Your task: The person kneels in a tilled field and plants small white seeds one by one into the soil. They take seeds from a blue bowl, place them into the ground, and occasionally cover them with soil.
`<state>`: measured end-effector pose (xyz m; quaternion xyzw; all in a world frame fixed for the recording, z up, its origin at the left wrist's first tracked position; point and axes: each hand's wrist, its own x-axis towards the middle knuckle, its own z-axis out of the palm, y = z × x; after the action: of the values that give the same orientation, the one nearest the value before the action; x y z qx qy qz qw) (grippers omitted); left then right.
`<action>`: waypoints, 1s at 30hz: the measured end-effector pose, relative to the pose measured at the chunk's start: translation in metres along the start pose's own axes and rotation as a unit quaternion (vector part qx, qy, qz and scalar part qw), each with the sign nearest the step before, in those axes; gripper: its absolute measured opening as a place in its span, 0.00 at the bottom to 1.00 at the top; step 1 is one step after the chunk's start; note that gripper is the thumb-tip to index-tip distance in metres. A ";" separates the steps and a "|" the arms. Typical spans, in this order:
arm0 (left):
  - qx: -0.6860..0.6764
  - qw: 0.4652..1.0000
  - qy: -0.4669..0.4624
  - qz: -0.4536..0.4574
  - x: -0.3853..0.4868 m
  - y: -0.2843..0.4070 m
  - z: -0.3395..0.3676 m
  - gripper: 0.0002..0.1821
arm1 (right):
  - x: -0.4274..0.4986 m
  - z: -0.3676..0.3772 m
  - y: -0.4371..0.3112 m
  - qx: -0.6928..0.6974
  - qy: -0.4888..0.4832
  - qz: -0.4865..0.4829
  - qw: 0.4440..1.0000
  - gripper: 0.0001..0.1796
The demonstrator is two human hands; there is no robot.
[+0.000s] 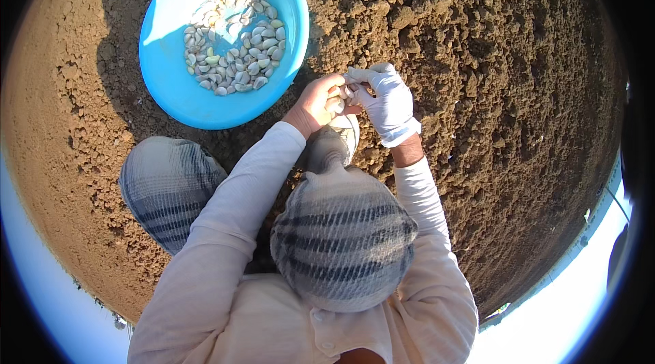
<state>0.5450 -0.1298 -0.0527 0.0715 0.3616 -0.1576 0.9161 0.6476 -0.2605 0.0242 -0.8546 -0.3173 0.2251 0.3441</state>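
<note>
My bare left hand (318,100) is closed around several garlic cloves (336,104), which show between its fingers and thumb. My right hand (387,100), in a white glove, meets it from the right, with thumb and fingertips pinched on garlic at the left fingertips. Exactly how many pieces lie between the two hands is hidden by the fingers. Just up and left of my hands stands a light blue plastic basin (204,114), with many loose garlic cloves (245,67) spread over its bottom.
Loose, cloddy brown soil (491,108) surrounds me. My knees in plaid cloth, left (166,185) and right (343,236), rise close below my forearms. A shoe (349,131) shows under my hands. My shadow (123,41) falls left of the basin.
</note>
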 end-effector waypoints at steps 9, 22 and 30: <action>0.095 0.995 0.009 -0.001 0.008 -0.016 0.002 0.17 | -0.010 0.010 0.016 0.063 0.064 0.080 0.993 0.12; 0.120 0.992 0.024 0.025 0.003 -0.006 0.020 0.23 | 0.093 -0.028 0.146 -0.095 0.237 0.251 0.934 0.12; 0.082 0.995 0.035 0.035 0.006 -0.008 0.020 0.22 | 0.142 -0.007 0.170 -0.217 0.158 0.231 0.935 0.10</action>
<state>0.5597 -0.1440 -0.0424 0.1642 0.3770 -0.1518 0.8988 0.8165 -0.2596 -0.1189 -0.9827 -0.0935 0.0866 0.1347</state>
